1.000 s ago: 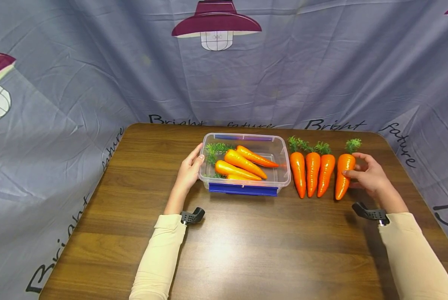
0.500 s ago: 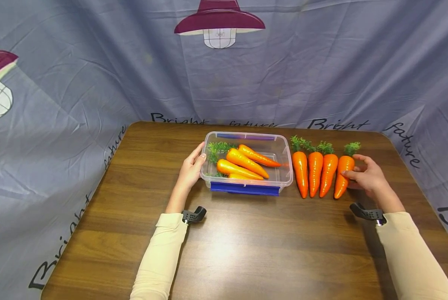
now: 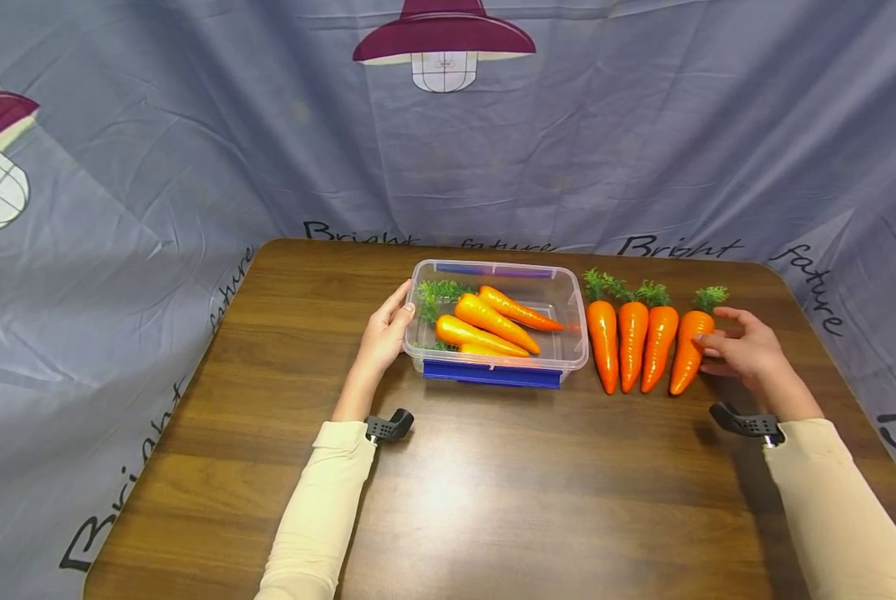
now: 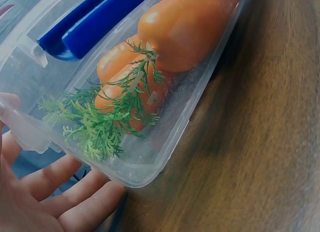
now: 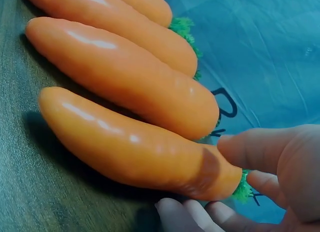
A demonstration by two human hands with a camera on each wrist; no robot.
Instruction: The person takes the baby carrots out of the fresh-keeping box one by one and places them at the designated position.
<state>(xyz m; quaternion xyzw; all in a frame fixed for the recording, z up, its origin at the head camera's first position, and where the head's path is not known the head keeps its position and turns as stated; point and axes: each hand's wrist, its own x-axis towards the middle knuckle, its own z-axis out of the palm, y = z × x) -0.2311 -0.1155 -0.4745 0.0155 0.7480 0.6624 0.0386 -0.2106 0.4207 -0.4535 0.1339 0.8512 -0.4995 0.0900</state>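
Observation:
In the head view, a clear plastic food container (image 3: 508, 362) with blue latches holds several toy carrots (image 3: 496, 322) with green tops. My left hand (image 3: 384, 333) rests against its left end, thumb at the rim. From the left wrist, its fingers (image 4: 82, 189) look extended along the outside of the wall. To the container's right lies a row of orange carrots, tops pointing away. My right hand (image 3: 748, 350) is at the rightmost carrot (image 3: 691, 354). Seen from the right wrist, the thumb (image 5: 255, 147) overlaps that carrot's thick end, while the other fingers are spread apart below it.
Everything lies on a brown wooden table (image 3: 493, 500). A grey-blue printed cloth (image 3: 605, 150) hangs behind the table and along its sides. Three other carrots (image 3: 633, 346) lie close together between the container and the rightmost carrot.
The rightmost carrot has slid left, closer to its neighbour, with my right hand. That hand has since drawn slightly back to the right. My left hand stays at the container.

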